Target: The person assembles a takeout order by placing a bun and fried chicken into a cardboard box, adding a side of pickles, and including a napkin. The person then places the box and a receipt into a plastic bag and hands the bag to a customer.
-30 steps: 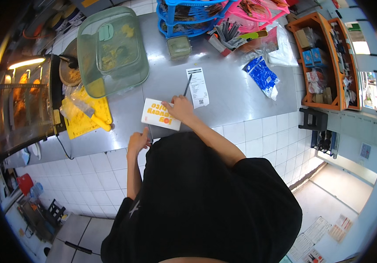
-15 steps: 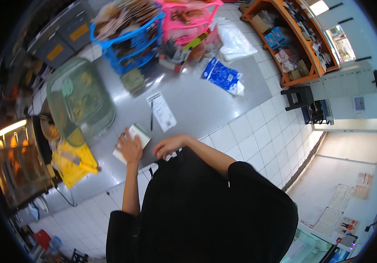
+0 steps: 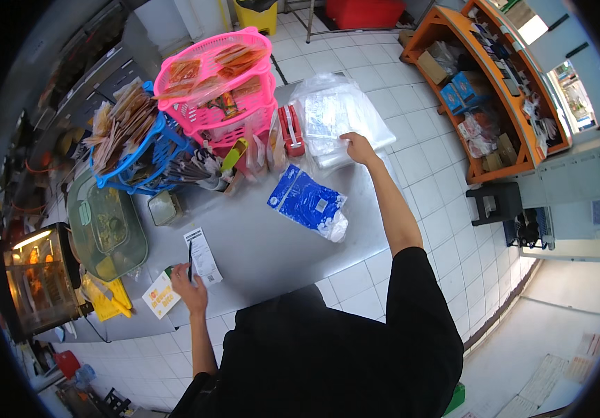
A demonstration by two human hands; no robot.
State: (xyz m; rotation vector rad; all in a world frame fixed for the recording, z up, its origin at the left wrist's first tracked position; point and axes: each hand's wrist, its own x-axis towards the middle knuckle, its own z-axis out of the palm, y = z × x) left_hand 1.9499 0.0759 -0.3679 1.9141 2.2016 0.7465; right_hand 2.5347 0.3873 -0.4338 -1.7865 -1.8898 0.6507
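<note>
I'm reaching my right hand (image 3: pixel 357 148) onto the stack of clear plastic bags (image 3: pixel 338 118) at the steel counter's (image 3: pixel 272 251) far end, fingers closing on its edge, none lifted yet; my left hand (image 3: pixel 190 294) is resting flat by the white paper receipt (image 3: pixel 202 256), holding nothing.

Two stacked baskets — one pink (image 3: pixel 216 90), one blue (image 3: pixel 140 150) — and one paper receipt (image 3: pixel 202 256).

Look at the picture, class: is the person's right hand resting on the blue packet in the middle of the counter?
No, the right hand reaches past the blue packet and touches the stack of clear plastic bags at the counter's far end.
</note>
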